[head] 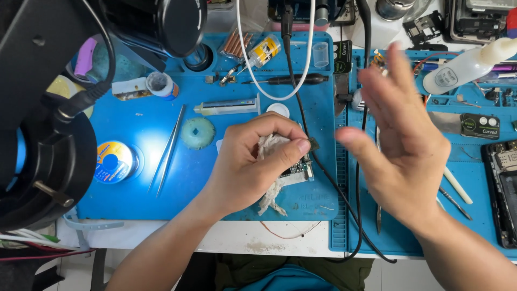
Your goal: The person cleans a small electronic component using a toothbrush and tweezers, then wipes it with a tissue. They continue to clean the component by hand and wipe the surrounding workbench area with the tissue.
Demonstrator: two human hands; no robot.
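Note:
My left hand [253, 161] is closed around a crumpled white tissue [271, 148] and presses it onto a small green circuit board [297, 171] lying on the blue work mat [161, 124]. Only an edge of the board shows under my fingers. My right hand [401, 134] is raised above the second blue mat [468, 167] to the right, palm facing left, fingers spread, holding nothing. It is blurred by motion.
A black microscope body [48, 113] fills the left side. On the mat lie tweezers [169, 148], a solder spool [113, 160], a teal round piece [197, 133], a syringe [226, 106] and a glue bottle [262, 51]. Black and white cables [301, 81] cross the middle. A white squeeze bottle [468, 67] and phone parts sit at the right.

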